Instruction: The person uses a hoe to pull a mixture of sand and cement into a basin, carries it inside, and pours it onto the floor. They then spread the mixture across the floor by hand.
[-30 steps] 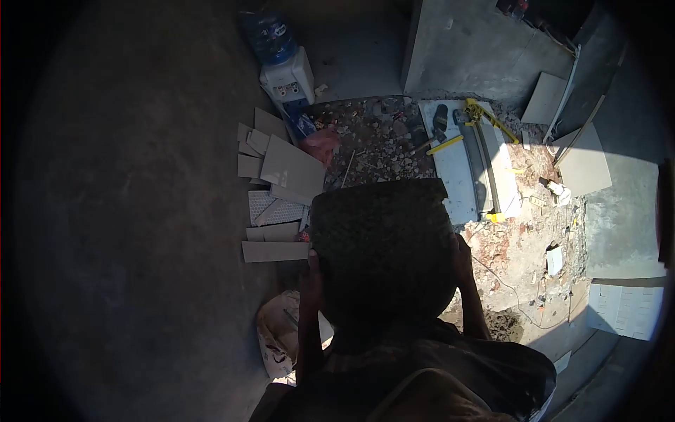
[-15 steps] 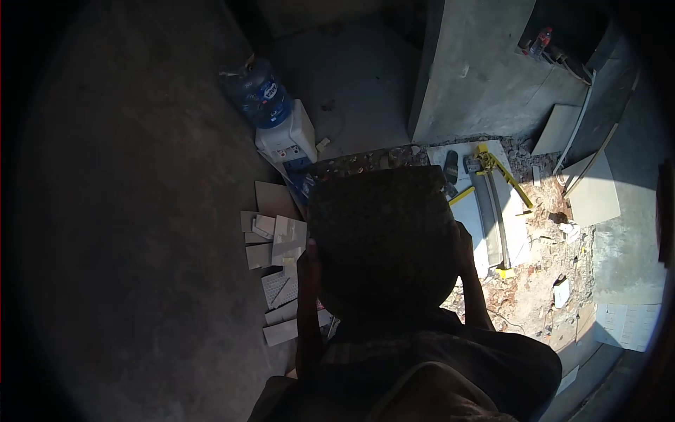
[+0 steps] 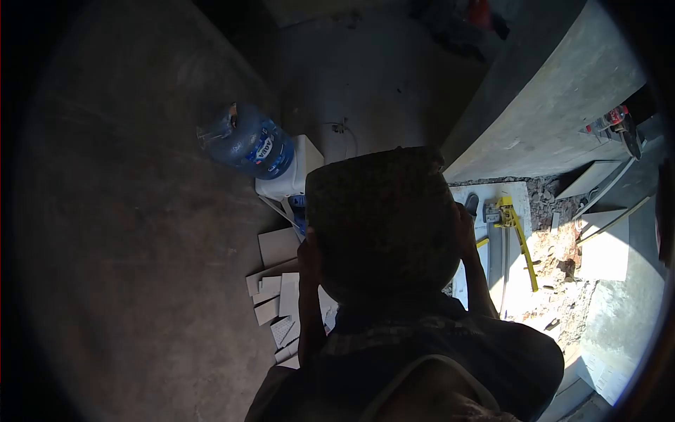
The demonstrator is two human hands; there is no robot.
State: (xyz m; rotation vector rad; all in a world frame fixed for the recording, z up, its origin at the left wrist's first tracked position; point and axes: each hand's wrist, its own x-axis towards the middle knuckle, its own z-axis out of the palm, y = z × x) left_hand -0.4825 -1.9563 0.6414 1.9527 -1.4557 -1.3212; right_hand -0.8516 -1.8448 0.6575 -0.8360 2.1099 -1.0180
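Observation:
A large, dark, bulky object (image 3: 383, 225) is held up before my chest, with a fairly straight far edge and a rounded near end. Deep shade hides what kind of thing it is. My left hand (image 3: 309, 252) grips its left side, and my right hand (image 3: 464, 231) is closed against the right side. The fingertips of both hands are partly lost in shadow. Beyond the left hand stands a white water dispenser (image 3: 290, 176) with a blue water jug (image 3: 252, 144) on top.
Tile pieces (image 3: 278, 246) lie on the floor at left. A yellow tile cutter (image 3: 519, 235) rests on a white board (image 3: 517, 193) at right, near sunlit rubble (image 3: 555, 243). A concrete wall (image 3: 541, 116) rises ahead right; a bottle (image 3: 612, 121) sits in its opening.
My view has shifted forward and swung. The dispenser now appears lower and the tile cutter farther right and lower. Both hands keep their hold on the dark object.

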